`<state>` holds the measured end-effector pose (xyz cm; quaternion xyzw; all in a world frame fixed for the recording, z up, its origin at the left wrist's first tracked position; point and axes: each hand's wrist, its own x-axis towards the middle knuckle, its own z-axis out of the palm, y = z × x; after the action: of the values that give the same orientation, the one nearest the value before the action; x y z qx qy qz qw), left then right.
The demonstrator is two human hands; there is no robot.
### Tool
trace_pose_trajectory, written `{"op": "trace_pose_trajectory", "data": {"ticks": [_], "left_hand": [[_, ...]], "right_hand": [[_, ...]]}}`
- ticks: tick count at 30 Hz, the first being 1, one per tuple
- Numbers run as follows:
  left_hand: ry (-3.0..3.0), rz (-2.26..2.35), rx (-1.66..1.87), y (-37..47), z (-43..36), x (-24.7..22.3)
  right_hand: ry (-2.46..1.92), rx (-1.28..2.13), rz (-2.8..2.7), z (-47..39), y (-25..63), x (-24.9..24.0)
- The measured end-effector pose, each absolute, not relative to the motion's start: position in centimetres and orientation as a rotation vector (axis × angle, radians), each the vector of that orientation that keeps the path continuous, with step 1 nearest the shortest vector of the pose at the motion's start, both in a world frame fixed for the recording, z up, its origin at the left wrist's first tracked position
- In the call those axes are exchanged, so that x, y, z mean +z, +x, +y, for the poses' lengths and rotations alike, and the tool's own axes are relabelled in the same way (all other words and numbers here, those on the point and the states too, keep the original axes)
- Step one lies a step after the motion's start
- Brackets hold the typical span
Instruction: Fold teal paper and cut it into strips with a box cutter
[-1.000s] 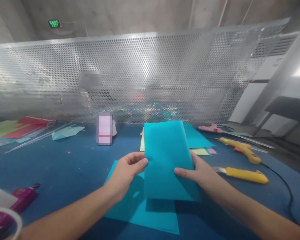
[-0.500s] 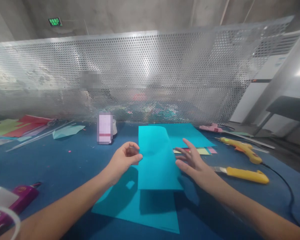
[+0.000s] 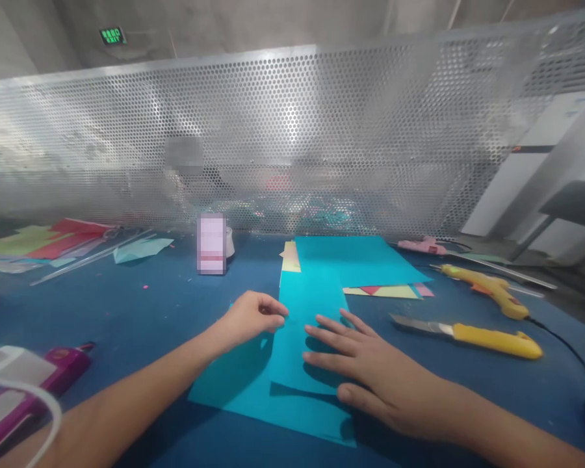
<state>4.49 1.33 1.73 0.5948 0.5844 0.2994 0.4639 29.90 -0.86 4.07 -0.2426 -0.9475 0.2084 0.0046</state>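
Observation:
A narrow piece of bright blue paper (image 3: 297,351) lies low over a wider blue sheet (image 3: 234,383) on the dark blue table (image 3: 160,351). My left hand (image 3: 253,318) pinches its left edge between thumb and fingers. Spread and palm down, my right hand (image 3: 370,370) reaches over the right side of the same piece; whether the fingertips touch it is hard to tell. Its near edge casts a thin shadow on the sheet below. Behind, another blue sheet (image 3: 361,260) rests on several coloured papers (image 3: 385,292).
On the right lie a yellow utility knife (image 3: 497,341) with its blade out, a yellow glue gun (image 3: 487,292) with a black cord, and a pink glue gun (image 3: 422,246). A magenta tool (image 3: 63,370) is at left. A perforated metal screen (image 3: 292,149) closes off the back.
The narrow blue paper has come down from a raised, curved position to lie nearly flat. My right hand has moved left over it, and my left hand has dropped slightly with its edge.

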Motion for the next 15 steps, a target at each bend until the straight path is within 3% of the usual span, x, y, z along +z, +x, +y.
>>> {"op": "trace_pose_trajectory", "data": {"ticks": [15], "left_hand": [[1.992,1.546,0.67,4.36,0.7,1.59]], "right_hand": [[-0.711,0.732,-2.875,-0.92,29.87,3.14]]}}
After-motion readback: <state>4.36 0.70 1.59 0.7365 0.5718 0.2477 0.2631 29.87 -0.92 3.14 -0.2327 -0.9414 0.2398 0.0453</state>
